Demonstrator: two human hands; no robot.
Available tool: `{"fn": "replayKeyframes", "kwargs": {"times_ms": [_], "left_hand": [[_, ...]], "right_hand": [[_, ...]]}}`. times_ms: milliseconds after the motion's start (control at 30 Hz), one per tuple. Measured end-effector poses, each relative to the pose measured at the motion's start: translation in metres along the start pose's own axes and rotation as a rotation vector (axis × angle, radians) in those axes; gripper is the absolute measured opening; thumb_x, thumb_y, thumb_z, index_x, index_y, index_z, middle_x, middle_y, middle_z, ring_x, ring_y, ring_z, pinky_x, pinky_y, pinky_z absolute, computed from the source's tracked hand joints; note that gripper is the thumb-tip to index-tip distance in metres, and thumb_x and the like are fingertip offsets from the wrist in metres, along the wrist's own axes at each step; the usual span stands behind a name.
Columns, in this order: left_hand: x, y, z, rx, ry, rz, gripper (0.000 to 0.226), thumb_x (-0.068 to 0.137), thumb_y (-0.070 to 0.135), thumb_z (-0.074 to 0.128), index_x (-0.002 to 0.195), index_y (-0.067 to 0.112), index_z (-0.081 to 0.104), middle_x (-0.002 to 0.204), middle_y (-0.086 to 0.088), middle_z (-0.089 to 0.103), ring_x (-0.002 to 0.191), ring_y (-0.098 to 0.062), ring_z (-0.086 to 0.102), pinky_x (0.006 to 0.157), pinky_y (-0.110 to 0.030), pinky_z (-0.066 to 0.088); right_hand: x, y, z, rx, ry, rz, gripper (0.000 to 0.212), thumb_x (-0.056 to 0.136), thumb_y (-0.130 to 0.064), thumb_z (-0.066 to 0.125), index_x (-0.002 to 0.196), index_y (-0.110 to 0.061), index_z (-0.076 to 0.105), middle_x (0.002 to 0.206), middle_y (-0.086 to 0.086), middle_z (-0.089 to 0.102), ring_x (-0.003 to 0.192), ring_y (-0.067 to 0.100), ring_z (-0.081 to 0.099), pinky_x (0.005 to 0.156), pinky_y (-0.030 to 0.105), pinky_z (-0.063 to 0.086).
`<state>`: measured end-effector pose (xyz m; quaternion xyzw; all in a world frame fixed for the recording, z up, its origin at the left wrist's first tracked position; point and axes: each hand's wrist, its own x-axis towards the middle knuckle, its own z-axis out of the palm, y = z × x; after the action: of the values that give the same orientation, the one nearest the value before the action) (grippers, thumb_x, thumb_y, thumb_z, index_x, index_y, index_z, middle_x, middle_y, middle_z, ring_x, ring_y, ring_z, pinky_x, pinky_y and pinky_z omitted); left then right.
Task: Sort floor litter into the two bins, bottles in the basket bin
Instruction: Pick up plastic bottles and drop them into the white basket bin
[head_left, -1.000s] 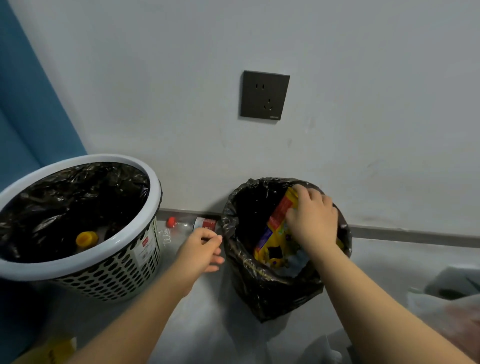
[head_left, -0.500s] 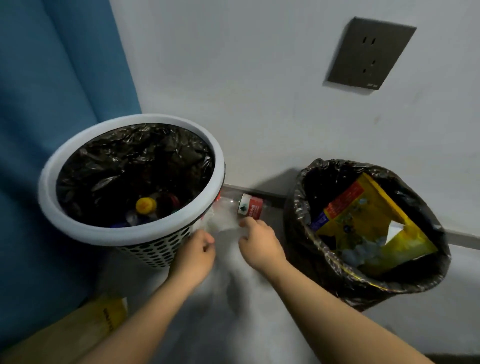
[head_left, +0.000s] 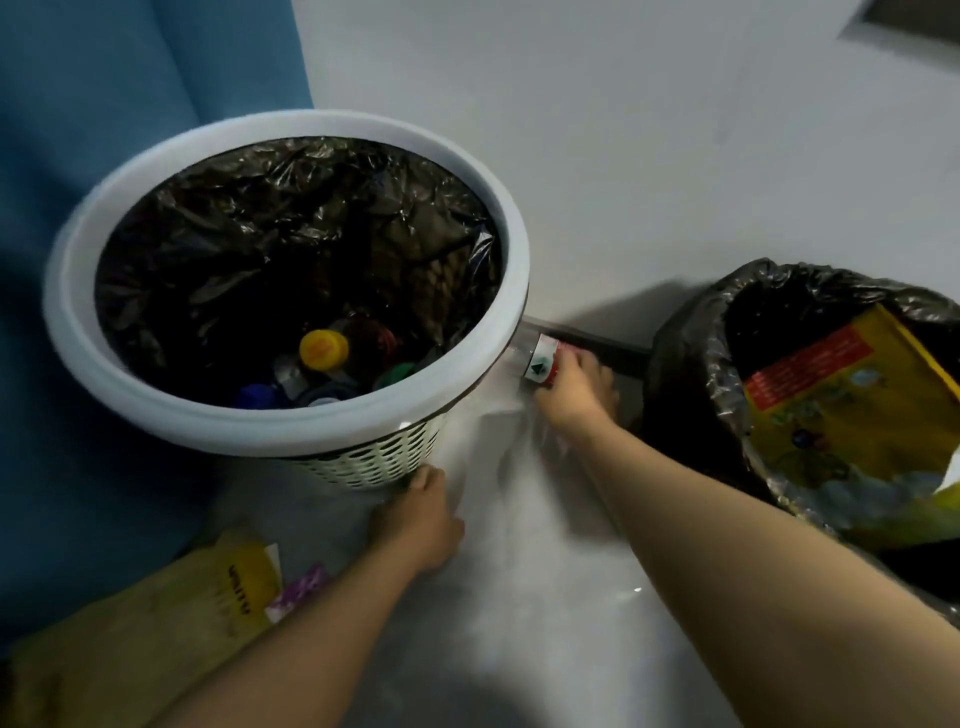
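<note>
A white basket bin (head_left: 467, 218) lined with a black bag stands at the left and holds several bottles with coloured caps. Behind it, against the wall's foot, lies a clear bottle (head_left: 537, 364) with a red and white label, partly hidden by the basket's rim. My right hand (head_left: 574, 392) curls round this bottle's labelled end. My left hand (head_left: 418, 517) rests low at the foot of the basket, its fingers bent and touching the basket's base; nothing shows in it. At the right a black-bagged bin (head_left: 691, 374) holds a yellow snack packet (head_left: 852, 415).
A yellow paper bag (head_left: 156, 623) and a small purple wrapper (head_left: 298, 592) lie on the floor at the lower left. A blue curtain (head_left: 104, 104) hangs at the left. The white wall (head_left: 623, 130) is close behind both bins.
My right hand left the yellow packet in the black bin, crossed to the gap between the bins and took hold of the bottle. My left hand dropped back to the basket's foot. The view moved closer.
</note>
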<state>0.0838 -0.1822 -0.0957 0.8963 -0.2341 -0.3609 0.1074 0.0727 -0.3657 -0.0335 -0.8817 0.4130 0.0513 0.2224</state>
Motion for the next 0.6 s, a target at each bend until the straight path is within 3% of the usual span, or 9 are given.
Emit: {"fn": "replayKeyframes", "kwargs": {"times_ms": [233, 300, 467, 600], "left_hand": [[-0.001, -0.011, 0.015, 0.051, 0.022, 0.030, 0.068, 0.083, 0.032, 0.059, 0.140, 0.010, 0.029, 0.153, -0.005, 0.018, 0.136, -0.023, 0.034, 0.108, -0.034, 0.035], [0.000, -0.010, 0.011, 0.054, 0.018, 0.014, 0.064, 0.083, 0.032, 0.060, 0.137, 0.012, 0.032, 0.150, -0.003, 0.022, 0.132, -0.024, 0.039, 0.103, -0.034, 0.039], [-0.002, -0.004, 0.001, 0.163, 0.062, 0.018, 0.055, 0.084, 0.035, 0.058, 0.132, 0.015, 0.039, 0.142, -0.001, 0.033, 0.121, -0.027, 0.049, 0.096, -0.032, 0.041], [-0.003, -0.002, 0.007, 0.151, 0.054, -0.012, 0.053, 0.085, 0.029, 0.056, 0.131, 0.015, 0.036, 0.143, -0.001, 0.027, 0.116, -0.030, 0.052, 0.089, -0.033, 0.043]], "right_hand": [[0.031, 0.001, 0.024, -0.118, -0.090, -0.033, 0.068, 0.087, -0.024, 0.056, 0.145, -0.021, 0.020, 0.154, 0.006, 0.013, 0.141, 0.033, 0.011, 0.113, 0.042, 0.018], [0.034, 0.001, 0.026, -0.201, -0.066, -0.037, 0.073, 0.087, -0.028, 0.056, 0.147, -0.025, 0.015, 0.151, 0.008, 0.017, 0.138, 0.035, 0.016, 0.114, 0.042, 0.015], [0.042, -0.001, 0.029, -0.308, 0.028, -0.045, 0.058, 0.079, -0.027, 0.064, 0.131, -0.022, 0.038, 0.134, 0.011, 0.034, 0.123, 0.034, 0.033, 0.105, 0.040, 0.025], [0.041, 0.002, 0.039, -0.233, 0.044, -0.116, 0.056, 0.078, -0.023, 0.068, 0.125, -0.014, 0.039, 0.135, 0.011, 0.039, 0.124, 0.034, 0.036, 0.105, 0.041, 0.027]]}}
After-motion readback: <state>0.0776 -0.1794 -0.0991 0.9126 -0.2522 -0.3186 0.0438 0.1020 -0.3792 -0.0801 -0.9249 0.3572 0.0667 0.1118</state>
